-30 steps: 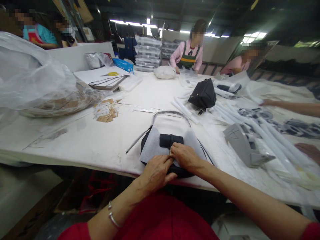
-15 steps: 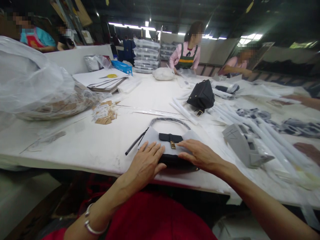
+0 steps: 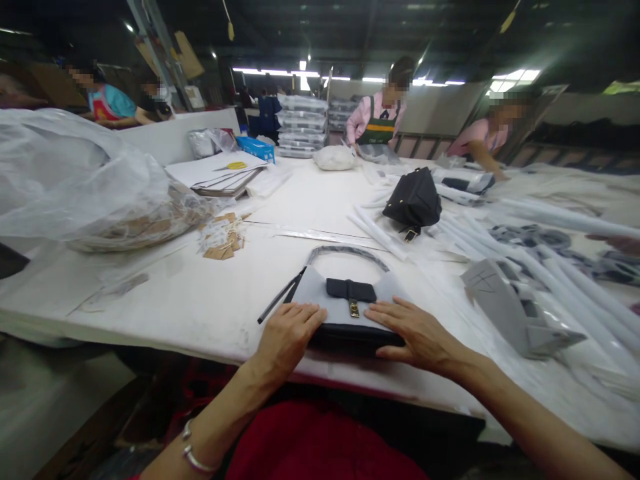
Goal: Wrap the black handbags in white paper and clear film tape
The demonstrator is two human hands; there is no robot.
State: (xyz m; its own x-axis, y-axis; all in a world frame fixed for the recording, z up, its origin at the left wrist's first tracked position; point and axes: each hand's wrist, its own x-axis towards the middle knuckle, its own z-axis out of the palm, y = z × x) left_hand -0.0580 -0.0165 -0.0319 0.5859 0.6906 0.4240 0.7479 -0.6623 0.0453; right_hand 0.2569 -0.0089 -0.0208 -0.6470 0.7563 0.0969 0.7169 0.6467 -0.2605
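A black handbag (image 3: 350, 338) lies at the table's near edge, its front covered by white tissue paper (image 3: 333, 309). Over the paper comes a black flap (image 3: 351, 290) with a gold clasp (image 3: 354, 308). The wrapped handle (image 3: 350, 249) arches away from me, and a thin black strap (image 3: 281, 296) sticks out at the left. My left hand (image 3: 293, 331) is closed over the bag's lower left side, fingers bent on the paper, thumb hidden. Across the lower right side lies my right hand (image 3: 414, 333), fingers stretched on the paper and thumb apart against the black base.
Brown tags (image 3: 223, 243) and a big clear plastic bag (image 3: 80, 180) are at the left. Another black bag (image 3: 414, 198) stands beyond, right of centre. A grey cardboard piece (image 3: 515, 308) and white rolls (image 3: 555, 280) occupy the right. Co-workers (image 3: 377, 113) stand across the table.
My left hand has gone from flat with its thumb showing to bent over the bag's lower left side. My right hand has slid slightly down toward the base. The whole view has shifted a little.
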